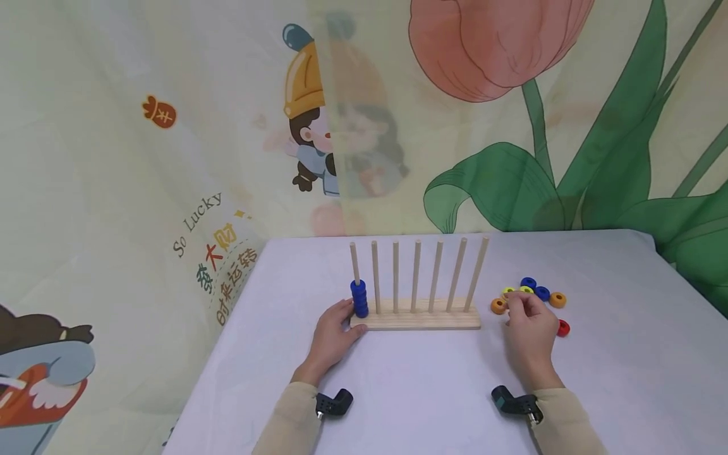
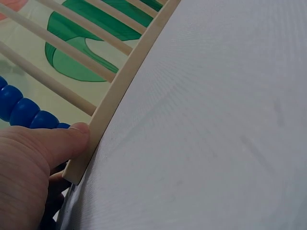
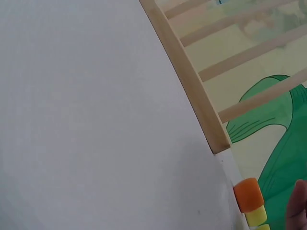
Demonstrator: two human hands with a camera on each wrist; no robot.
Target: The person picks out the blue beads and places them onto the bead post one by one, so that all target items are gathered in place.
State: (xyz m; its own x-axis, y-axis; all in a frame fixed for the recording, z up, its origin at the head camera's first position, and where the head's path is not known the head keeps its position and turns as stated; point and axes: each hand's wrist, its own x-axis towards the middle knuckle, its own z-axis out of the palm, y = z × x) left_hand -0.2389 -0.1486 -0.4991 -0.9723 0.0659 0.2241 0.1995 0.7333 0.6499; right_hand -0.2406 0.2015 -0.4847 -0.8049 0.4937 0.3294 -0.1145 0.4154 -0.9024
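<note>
wooden peg rack point(image 1: 421, 323) sits on the table, long side toward me; seven upright pegs point(image 1: 417, 272), and a stack of blue rings point(image 1: 359, 299) on the leftmost one, the other six bare; my left hand point(image 1: 331, 335) grips the rack's left end, thumb point(image 2: 69, 143) on the near edge of the base, fingers round behind; my right hand point(image 1: 531, 323) is off the rack's right end, fingers bent, fingertips drawn close together by the loose rings; can't tell if they pinch one

loose rings lie right of the rack: two orange point(image 1: 558, 300), two yellow point(image 1: 508, 291), two blue point(image 1: 542, 294), one red point(image 1: 564, 328) partly covered by the right hand; right wrist view gives me orange and yellow at its lower right, a fingertip at the edge

surface is a white cloth point(image 1: 421, 392), smooth overall, faint creases in the left wrist view; its far edge runs up to the backdrop point(image 1: 227, 50), pale printed fabric; big pink tulip point(image 1: 500, 44) and green leaves point(image 1: 512, 183) upper right, cartoon child in a yellow hat point(image 1: 305, 79) cut by a fabric overlap, "so lucky" lettering point(image 1: 197, 224) at left; beige sleeves point(image 1: 290, 420) on both arms, black wrist cameras point(image 1: 335, 403) at the cuffs
</note>
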